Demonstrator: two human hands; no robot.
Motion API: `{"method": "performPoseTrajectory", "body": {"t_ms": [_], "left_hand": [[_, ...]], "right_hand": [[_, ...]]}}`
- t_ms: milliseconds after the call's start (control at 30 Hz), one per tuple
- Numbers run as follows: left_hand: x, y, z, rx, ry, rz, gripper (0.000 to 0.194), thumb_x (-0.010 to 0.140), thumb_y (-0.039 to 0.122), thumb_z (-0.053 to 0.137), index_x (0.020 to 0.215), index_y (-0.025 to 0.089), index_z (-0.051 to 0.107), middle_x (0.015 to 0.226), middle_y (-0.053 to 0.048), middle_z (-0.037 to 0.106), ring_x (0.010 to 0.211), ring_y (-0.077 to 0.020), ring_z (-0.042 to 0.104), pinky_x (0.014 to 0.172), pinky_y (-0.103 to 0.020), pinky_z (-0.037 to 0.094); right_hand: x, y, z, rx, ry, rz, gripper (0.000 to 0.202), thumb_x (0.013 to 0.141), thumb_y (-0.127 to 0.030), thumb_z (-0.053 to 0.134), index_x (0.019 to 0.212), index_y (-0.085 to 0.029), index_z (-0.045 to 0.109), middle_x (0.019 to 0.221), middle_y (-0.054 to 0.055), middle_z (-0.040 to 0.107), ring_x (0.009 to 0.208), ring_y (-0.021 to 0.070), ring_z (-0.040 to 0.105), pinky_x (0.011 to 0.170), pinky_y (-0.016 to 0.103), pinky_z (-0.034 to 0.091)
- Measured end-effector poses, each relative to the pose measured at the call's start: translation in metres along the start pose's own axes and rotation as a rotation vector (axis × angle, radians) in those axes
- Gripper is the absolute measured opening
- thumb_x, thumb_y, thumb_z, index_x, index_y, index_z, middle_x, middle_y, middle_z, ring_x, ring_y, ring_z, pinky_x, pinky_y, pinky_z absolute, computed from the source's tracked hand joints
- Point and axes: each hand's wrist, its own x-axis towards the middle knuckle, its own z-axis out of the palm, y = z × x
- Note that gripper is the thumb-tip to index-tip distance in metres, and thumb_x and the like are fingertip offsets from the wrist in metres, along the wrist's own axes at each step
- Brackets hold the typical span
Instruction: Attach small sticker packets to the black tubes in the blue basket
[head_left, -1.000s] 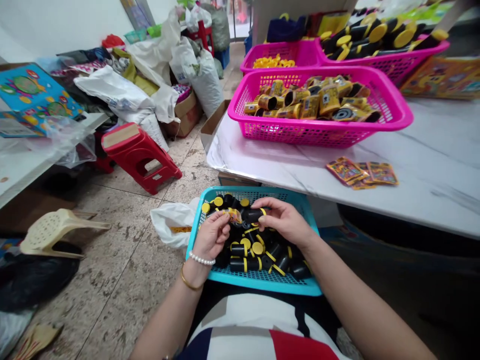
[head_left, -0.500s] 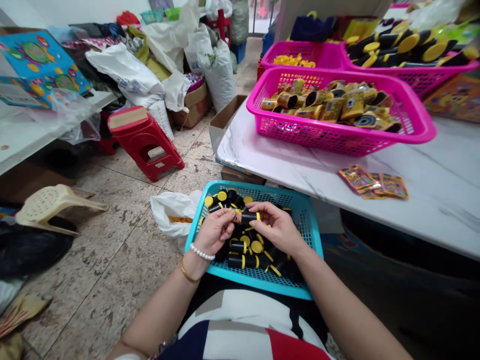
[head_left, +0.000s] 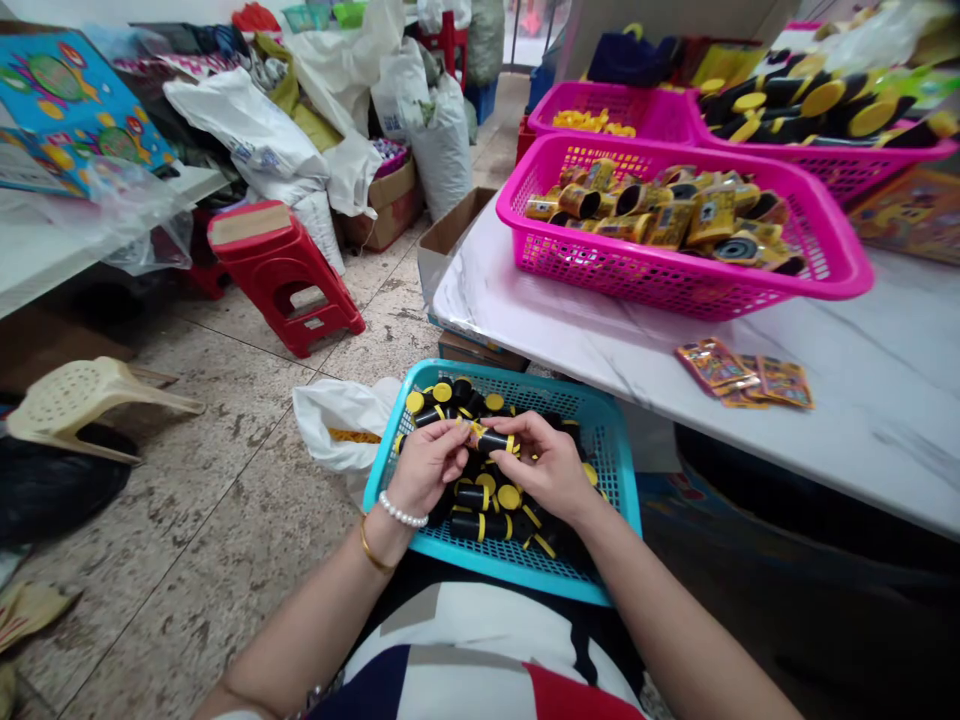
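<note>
Over a turquoise basket [head_left: 517,574] my hands meet on a small black tube [head_left: 495,441] with a yellow cap at its right end. A yellow-and-orange printed label [head_left: 475,431] lies at the tube's left end, where the thumb and fingertips of my left hand [head_left: 424,468] pinch. How far the label wraps round cannot be made out. My right hand [head_left: 553,468] grips the capped end between thumb and fingers. Beneath them, many similar black tubes [head_left: 469,526] with yellow caps fill the basket.
On the marbled table [head_left: 622,350] stand a pink basket [head_left: 637,285] of labelled tubes and others behind it. Flat printed packets [head_left: 780,382] lie near the table edge. A white bag [head_left: 334,412] sits left of my basket; a red stool [head_left: 289,275] stands farther off.
The tube now slopes down slightly to the right, and my right hand has shifted a little left and down along with it. Both hands keep their hold. The view has moved slightly.
</note>
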Motion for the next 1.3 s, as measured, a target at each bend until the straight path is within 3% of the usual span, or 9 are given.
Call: {"method": "performPoseTrajectory", "body": {"t_ms": [167,267,367,467,600,733,900,1100,1300], "left_hand": [[-0.007,-0.005,0.005,0.027,0.134,0.136,0.026,0.071,0.034,0.075,0.082,0.012,0.068,0.054,0.002,0.056,0.041,-0.0034,0.043,0.034,-0.013,0.024],[-0.008,-0.002,0.008,-0.003,0.181,0.229,0.029,0.068,0.028,0.077,0.093,0.016,0.067,0.077,-0.001,0.065,0.057,-0.0059,0.055,0.043,-0.014,0.038],[-0.007,0.001,0.008,0.004,0.039,0.175,0.040,0.068,0.024,0.077,0.106,0.018,0.065,0.098,-0.006,0.067,0.076,-0.0123,0.063,0.059,-0.020,0.050],[-0.006,0.001,0.007,0.037,-0.079,0.088,0.035,0.069,0.025,0.077,0.100,0.013,0.066,0.090,-0.008,0.069,0.073,-0.0141,0.064,0.060,-0.023,0.050],[-0.005,-0.002,0.005,0.071,-0.049,0.090,0.031,0.068,0.025,0.078,0.095,0.012,0.068,0.089,-0.009,0.071,0.071,-0.0135,0.063,0.060,-0.022,0.048],[-0.004,-0.002,0.007,0.186,-0.031,0.163,0.030,0.067,0.027,0.078,0.093,0.013,0.071,0.083,-0.006,0.071,0.067,-0.0114,0.060,0.063,-0.022,0.047],[-0.005,0.003,0.008,0.252,-0.052,0.215,0.027,0.069,0.027,0.077,0.092,0.015,0.073,0.084,-0.005,0.071,0.069,-0.0118,0.060,0.066,-0.022,0.047],[-0.010,0.005,0.004,0.366,-0.104,0.243,0.025,0.076,0.030,0.071,0.094,0.014,0.072,0.084,-0.007,0.070,0.071,-0.0133,0.061,0.067,-0.022,0.048],[-0.009,0.003,0.003,0.293,-0.191,0.168,0.032,0.079,0.037,0.066,0.103,0.015,0.063,0.075,-0.004,0.064,0.058,-0.0121,0.057,0.051,-0.021,0.045]], "right_hand": [[0.001,0.004,-0.005,0.067,0.121,0.025,0.023,0.079,-0.030,0.067,0.098,-0.021,0.059,0.106,0.008,0.069,0.084,0.0195,0.066,0.067,0.031,0.055],[0.002,0.007,-0.009,0.133,0.167,0.027,0.025,0.078,-0.032,0.069,0.099,-0.021,0.059,0.105,0.008,0.068,0.089,0.0204,0.066,0.077,0.035,0.056],[0.002,0.005,-0.010,0.131,0.078,0.006,0.026,0.078,-0.031,0.070,0.102,-0.022,0.061,0.106,0.007,0.067,0.089,0.0201,0.066,0.079,0.036,0.056],[0.002,0.003,-0.012,0.068,-0.001,-0.037,0.027,0.079,-0.029,0.069,0.105,-0.024,0.065,0.111,0.008,0.062,0.092,0.0201,0.064,0.078,0.035,0.056],[0.001,0.002,-0.016,-0.008,-0.040,-0.059,0.033,0.081,-0.026,0.067,0.113,-0.028,0.065,0.114,0.007,0.055,0.098,0.0206,0.061,0.077,0.034,0.057],[0.001,0.003,-0.014,-0.040,-0.031,-0.065,0.036,0.079,-0.027,0.069,0.115,-0.029,0.064,0.107,0.006,0.058,0.085,0.0184,0.064,0.074,0.035,0.059],[0.002,0.003,-0.007,0.007,0.042,-0.052,0.029,0.073,-0.031,0.075,0.101,-0.026,0.067,0.101,0.006,0.063,0.084,0.0207,0.065,0.077,0.038,0.059],[0.003,0.005,0.002,0.395,-0.039,0.201,0.033,0.068,-0.037,0.079,0.092,-0.022,0.063,0.077,0.001,0.068,0.065,0.0171,0.066,0.068,0.037,0.060],[-0.003,0.009,-0.002,0.197,0.055,0.008,0.028,0.069,-0.030,0.079,0.094,-0.024,0.067,0.102,0.006,0.063,0.090,0.0199,0.065,0.078,0.035,0.058]]}}
